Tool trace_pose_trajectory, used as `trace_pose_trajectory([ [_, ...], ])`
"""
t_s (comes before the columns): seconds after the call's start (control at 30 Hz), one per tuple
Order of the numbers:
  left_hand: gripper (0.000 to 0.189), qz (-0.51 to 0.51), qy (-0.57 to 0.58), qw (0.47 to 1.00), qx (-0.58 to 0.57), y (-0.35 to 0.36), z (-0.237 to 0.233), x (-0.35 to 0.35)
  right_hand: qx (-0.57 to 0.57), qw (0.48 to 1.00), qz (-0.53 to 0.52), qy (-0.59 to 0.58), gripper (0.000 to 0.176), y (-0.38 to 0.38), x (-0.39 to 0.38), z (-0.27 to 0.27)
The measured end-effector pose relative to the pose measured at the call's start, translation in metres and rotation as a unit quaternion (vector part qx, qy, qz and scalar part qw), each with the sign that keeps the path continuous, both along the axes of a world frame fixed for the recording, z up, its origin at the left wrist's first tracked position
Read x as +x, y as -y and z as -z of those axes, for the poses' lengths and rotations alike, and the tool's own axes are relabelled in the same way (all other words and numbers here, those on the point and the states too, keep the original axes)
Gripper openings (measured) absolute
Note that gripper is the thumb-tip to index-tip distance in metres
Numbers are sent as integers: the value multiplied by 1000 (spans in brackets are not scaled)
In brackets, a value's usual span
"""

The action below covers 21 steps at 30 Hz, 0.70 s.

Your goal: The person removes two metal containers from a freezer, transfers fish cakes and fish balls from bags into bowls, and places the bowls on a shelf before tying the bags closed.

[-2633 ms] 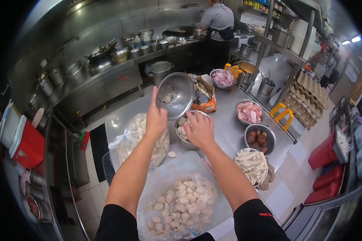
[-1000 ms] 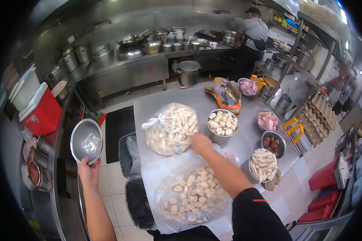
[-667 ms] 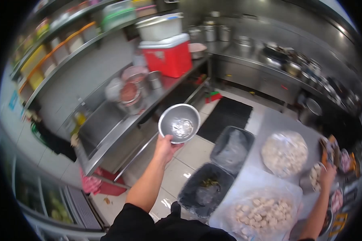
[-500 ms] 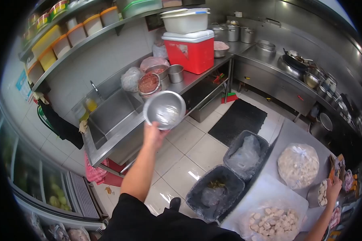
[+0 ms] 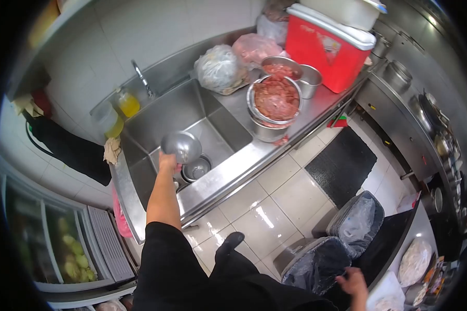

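My left hand grips a small steel bowl by its rim and holds it over the steel sink, turned mostly bottom-up. Another small steel bowl lies in the basin just below it. My right hand hangs low at the right, fingers apart, holding nothing, close to a black bin lined with a bag.
A faucet, yellow bottles, a tied bag, steel bowls of red meat and a red cooler stand around the sink. A second bin, a black floor mat and a bag of dumplings are to the right.
I have turned from the prep table to the sink. My left hand carried the steel bowl from mid-air down over the basin; my right hand left the table and dropped beside the bins.
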<state>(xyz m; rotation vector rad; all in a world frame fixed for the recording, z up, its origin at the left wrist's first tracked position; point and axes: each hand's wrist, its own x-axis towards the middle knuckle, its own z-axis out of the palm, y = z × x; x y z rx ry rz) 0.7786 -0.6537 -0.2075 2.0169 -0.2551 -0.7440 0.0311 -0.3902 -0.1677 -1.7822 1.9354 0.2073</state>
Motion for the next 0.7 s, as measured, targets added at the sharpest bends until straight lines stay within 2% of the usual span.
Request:
trace_pose_trajectory([
  [0.03, 39, 30, -29, 998, 57, -1, 24, 22, 13, 1000, 1, 14, 56, 4, 32, 6],
  [0.13, 23, 82, -63, 982, 159, -15, 69, 62, 133, 966, 164, 147, 58, 15, 102, 6],
  [0.2, 23, 130, -39, 979, 152, -22, 93, 79, 143, 976, 119, 117, 57, 9, 117, 12],
  [0.3, 30, 140, -140, 973, 119, -19, 135, 104, 155, 987, 49, 20, 59, -15, 116, 38],
  [0.33, 41, 136, -156, 968, 143, -13, 156, 121, 188, 981, 42, -10, 59, -20, 114, 42],
  [0.37, 49, 111, -208, 968, 83, -10, 159, 125, 114, 993, 20, 37, 57, -32, 109, 55],
  [0.4, 47, 187, -169, 965, 69, 2, 149, 124, 118, 990, 61, 51, 58, -40, 112, 52],
  [0.43, 42, 150, -227, 962, -34, 15, 136, 117, 90, 993, 65, 41, 57, -59, 107, 73],
  [0.47, 38, 149, -107, 982, -47, 44, 138, 120, 61, 993, 82, 54, 52, -71, 105, 84],
  [0.5, 42, 212, -94, 970, -80, 66, 117, 114, 132, 984, 107, 57, 55, -59, 118, 39],
  [0.53, 44, 193, -107, 957, -187, 88, 86, 81, 123, 978, 163, 50, 58, -69, 116, 42],
  [0.57, 44, 218, -122, 941, -228, 89, 58, 44, 75, 977, 193, 57, 59, -80, 116, 43],
  [0.6, 44, 244, -141, 921, -269, 75, -13, -29, 28, 976, 209, 61, 61, -94, 115, 44],
  [0.67, 43, 404, -153, 866, -252, 82, -33, -108, 37, 962, 254, 99, 62, -117, 115, 50],
  [0.7, 41, 471, -197, 825, -243, 76, -38, -157, 37, 955, 272, 116, 63, -131, 112, 55],
])
